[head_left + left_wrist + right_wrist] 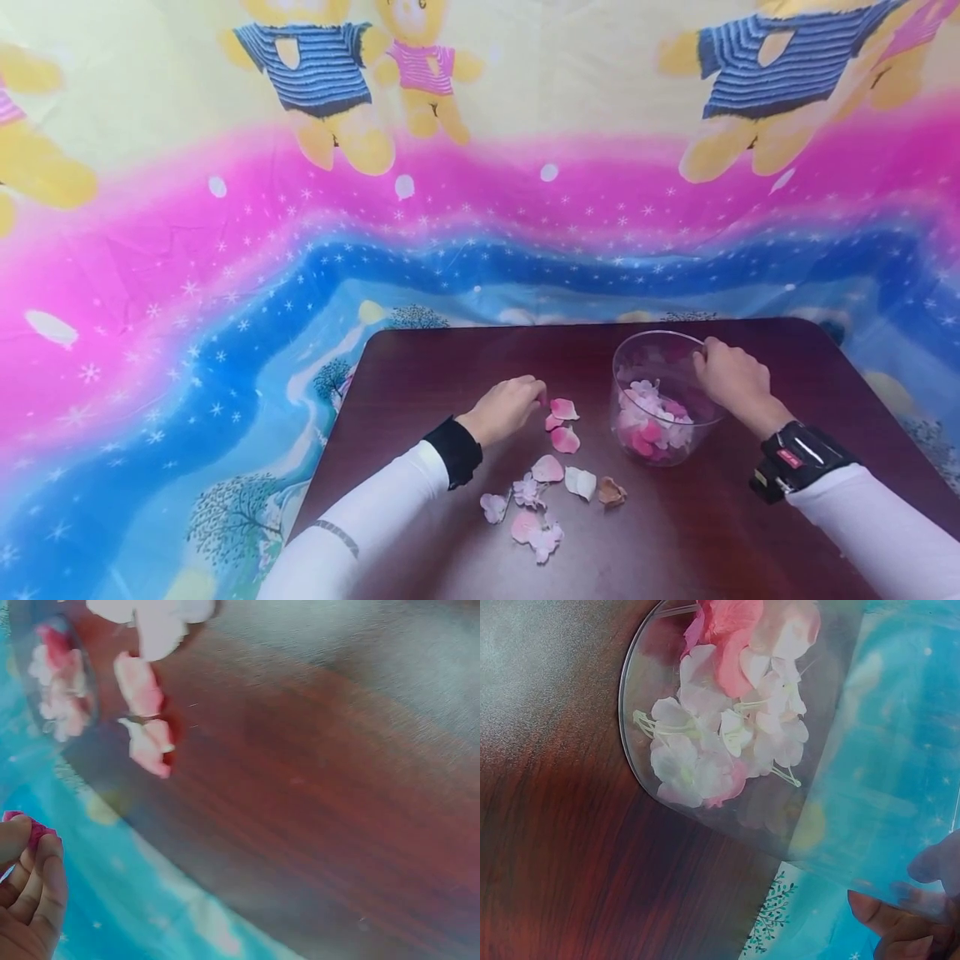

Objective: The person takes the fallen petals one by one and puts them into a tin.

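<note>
On the dark wooden table (697, 533), we see two hands at work among loose petals and a clear glass bowl.

Our view from the head shows the left hand (504, 408) reaching forward with its knuckles up and its fingers curled, and the left wrist view shows the fingertips (22, 847) pinching a small magenta petal (34, 829). It sits just beside two pink petals (562, 423), with more scattered petals (542, 504) lying nearer the person. The right hand (731, 377) is bent over the far right rim of the glass bowl (660, 400), fingers curled over and gripping the edge, and the bowl stands tilted on the table. Pink and white petals (727, 712) lie piled inside the bowl.
</note>
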A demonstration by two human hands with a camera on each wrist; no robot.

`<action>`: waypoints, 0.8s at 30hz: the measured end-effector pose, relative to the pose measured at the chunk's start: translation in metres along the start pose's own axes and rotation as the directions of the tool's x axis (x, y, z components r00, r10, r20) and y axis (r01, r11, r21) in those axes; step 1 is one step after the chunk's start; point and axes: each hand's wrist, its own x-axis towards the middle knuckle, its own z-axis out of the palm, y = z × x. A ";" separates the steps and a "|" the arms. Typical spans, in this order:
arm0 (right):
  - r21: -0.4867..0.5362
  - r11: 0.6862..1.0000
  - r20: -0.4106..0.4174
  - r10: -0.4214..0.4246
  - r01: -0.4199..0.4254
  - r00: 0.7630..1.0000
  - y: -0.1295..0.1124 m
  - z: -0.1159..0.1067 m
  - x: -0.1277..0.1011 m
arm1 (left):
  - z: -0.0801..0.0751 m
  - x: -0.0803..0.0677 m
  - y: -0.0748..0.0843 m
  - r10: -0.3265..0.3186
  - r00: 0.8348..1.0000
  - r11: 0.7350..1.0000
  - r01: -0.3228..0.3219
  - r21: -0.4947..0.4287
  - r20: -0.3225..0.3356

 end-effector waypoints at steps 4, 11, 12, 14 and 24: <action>-0.006 1.000 -0.002 0.005 -0.005 1.000 0.001 0.001 0.001 | -0.013 0.001 0.007 0.034 0.999 0.999 -0.034 0.000 -0.019; -0.007 1.000 0.000 0.008 -0.008 1.000 0.003 0.001 0.002 | -0.030 0.001 0.021 0.090 0.995 0.996 -0.089 0.022 -0.034; -0.006 1.000 0.003 0.008 -0.007 1.000 0.003 0.000 0.002 | -0.032 0.001 0.024 0.097 0.995 0.995 -0.096 0.027 -0.033; -0.005 1.000 0.007 0.007 -0.007 1.000 0.003 -0.001 0.002 | -0.036 0.002 0.029 0.107 0.994 0.994 -0.106 0.034 -0.033; -0.009 1.000 0.016 0.016 -0.016 1.000 0.001 0.000 0.002 | -0.052 0.009 0.059 0.200 0.978 0.980 -0.199 0.029 -0.059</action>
